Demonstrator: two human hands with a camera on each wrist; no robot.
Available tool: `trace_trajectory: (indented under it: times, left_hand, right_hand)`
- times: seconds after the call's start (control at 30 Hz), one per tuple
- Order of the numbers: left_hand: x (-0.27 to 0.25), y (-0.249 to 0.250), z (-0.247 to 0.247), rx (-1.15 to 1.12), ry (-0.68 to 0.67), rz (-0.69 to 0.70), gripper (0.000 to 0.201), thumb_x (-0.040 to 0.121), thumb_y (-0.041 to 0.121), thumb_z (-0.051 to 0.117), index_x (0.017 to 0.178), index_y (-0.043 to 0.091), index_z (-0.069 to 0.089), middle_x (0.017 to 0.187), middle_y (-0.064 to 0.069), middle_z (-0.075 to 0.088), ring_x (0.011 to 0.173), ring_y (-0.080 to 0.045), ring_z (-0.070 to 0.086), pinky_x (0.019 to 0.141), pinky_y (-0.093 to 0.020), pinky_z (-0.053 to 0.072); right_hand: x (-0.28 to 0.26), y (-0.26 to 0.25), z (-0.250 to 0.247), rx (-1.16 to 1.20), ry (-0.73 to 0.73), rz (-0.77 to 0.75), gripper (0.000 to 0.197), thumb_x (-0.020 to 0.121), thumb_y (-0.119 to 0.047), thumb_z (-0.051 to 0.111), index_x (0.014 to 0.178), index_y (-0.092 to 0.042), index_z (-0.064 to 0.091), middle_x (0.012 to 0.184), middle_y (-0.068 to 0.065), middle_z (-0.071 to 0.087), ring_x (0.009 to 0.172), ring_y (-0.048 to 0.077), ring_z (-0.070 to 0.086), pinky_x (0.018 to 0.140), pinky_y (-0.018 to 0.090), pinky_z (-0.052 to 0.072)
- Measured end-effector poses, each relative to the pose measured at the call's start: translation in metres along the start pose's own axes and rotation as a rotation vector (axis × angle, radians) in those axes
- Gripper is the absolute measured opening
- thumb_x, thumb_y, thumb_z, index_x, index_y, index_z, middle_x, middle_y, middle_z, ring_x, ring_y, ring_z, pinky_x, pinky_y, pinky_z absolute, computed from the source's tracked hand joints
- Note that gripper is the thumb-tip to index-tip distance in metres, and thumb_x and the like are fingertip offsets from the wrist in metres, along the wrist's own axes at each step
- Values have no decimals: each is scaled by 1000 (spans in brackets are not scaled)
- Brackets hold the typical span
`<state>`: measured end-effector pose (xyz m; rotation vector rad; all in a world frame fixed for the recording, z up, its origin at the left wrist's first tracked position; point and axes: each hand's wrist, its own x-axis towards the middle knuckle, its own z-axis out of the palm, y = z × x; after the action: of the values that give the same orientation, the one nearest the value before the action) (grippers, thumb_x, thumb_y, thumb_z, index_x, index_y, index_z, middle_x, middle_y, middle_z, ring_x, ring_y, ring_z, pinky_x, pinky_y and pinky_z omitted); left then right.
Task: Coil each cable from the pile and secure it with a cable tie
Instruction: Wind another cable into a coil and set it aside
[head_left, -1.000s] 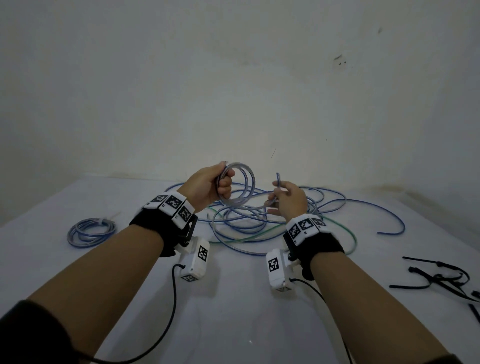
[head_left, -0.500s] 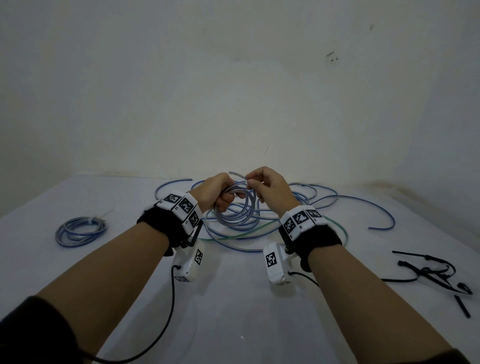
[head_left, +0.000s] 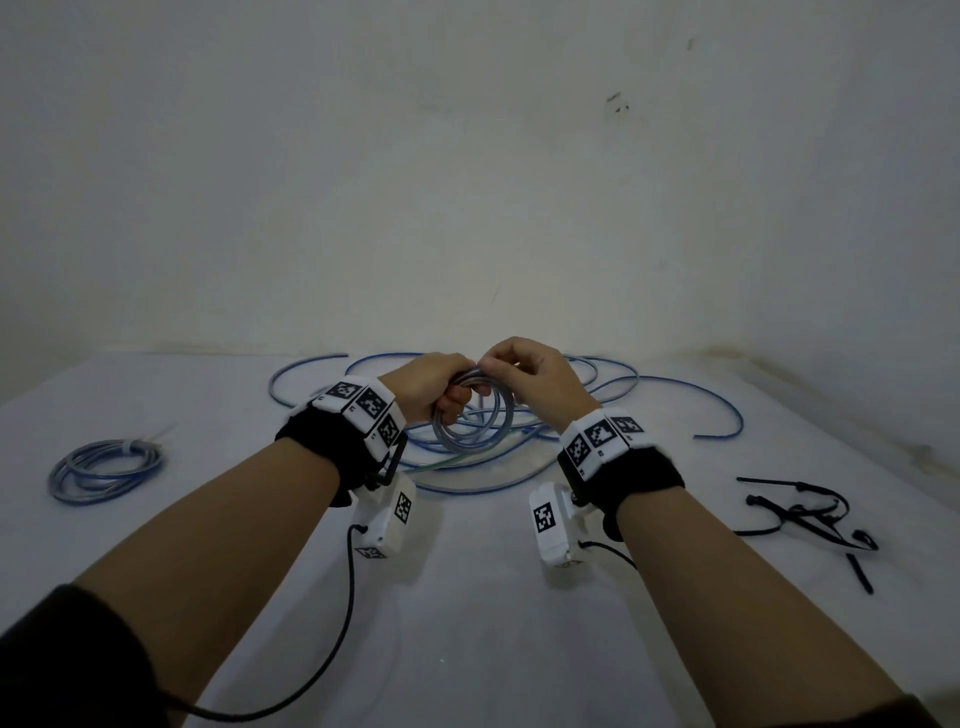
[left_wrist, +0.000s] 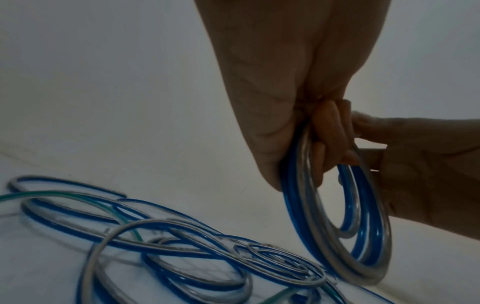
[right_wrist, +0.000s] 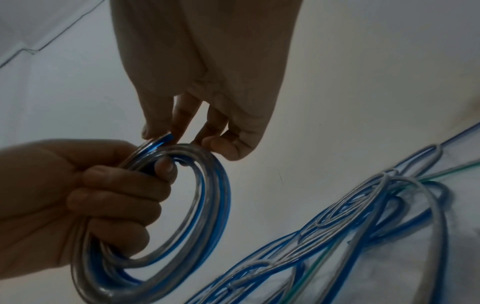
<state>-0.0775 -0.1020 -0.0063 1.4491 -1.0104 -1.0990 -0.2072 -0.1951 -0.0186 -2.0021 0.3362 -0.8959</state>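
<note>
Above a white desk (head_left: 467, 623) strewn with a loose pile of blue-and-clear cables (head_left: 597, 374), the left hand (head_left: 426, 384) grips a nearly wound blue-and-clear cable coil (head_left: 470, 415), fingers curled through it; the right hand (head_left: 535, 374) pinches its free end (right_wrist: 162, 139) against the top. Next, likely, a black cable tie (head_left: 810, 512) from the desk's right side.

— How is the table (head_left: 467, 623) laid out?
— A cable pile (head_left: 519, 457) is spread at the far middle. A tied coil (head_left: 104, 467) is placed well to its left, cable ties (head_left: 810, 514) well to its right.
</note>
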Motion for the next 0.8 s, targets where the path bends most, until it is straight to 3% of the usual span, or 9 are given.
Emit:
trace_trajectory:
  times: [0.1,0.2,0.3,0.43,0.57,0.67,0.8]
  left_hand:
    - [6,1,14,-54,-28,42,41,99,18,25,79,2,56,44,8,33,38,-4,26,42,-16,24]
    - [12,3,34,-92,-65,118,34,98,15,28,84,2,56,48,7,39,42,-6,30,45,-17,29]
    - [18,6,56,-144,-103,188,29,98,12,30,83,3,53,52,5,46,45,-6,39,48,-17,34]
    - [28,11,90,-209,-117,210,29,97,9,32,82,2,55,54,0,54,46,-9,49,49,-18,44]
    - [44,18,129,-118,-91,216,29,97,8,30,79,4,53,49,-1,55,44,-14,50,52,-25,42]
    - [56,20,155,5,-98,206,31,97,11,30,79,9,56,56,-3,55,48,-16,52,58,-29,45]
    - [64,18,191,23,-187,177,36,101,20,28,79,9,54,48,5,43,38,-9,42,51,-25,49]
  right_hand:
    - [-5,2,-14,5,51,27,14,90,-10,61,78,-17,62,72,-1,62,61,-2,56,60,12,44]
    - [-13,6,-32,116,98,76,11,91,-7,58,82,-13,59,80,8,64,71,10,64,68,19,48]
    - [-24,4,-51,241,141,125,15,93,-1,52,83,-11,55,78,8,60,62,6,63,59,16,48]
    - [-35,4,-81,229,254,127,18,92,2,52,80,-12,56,76,4,57,59,3,57,62,15,48]
    - [-53,8,-113,146,350,182,19,92,-1,53,79,-14,56,69,0,55,57,6,51,57,19,42]
    - [-67,10,-135,89,407,230,18,93,-4,53,78,-15,55,69,1,54,60,10,48,54,20,38]
    - [-86,14,-161,93,455,293,19,93,-3,53,77,-14,54,70,2,53,61,10,48,53,22,37]
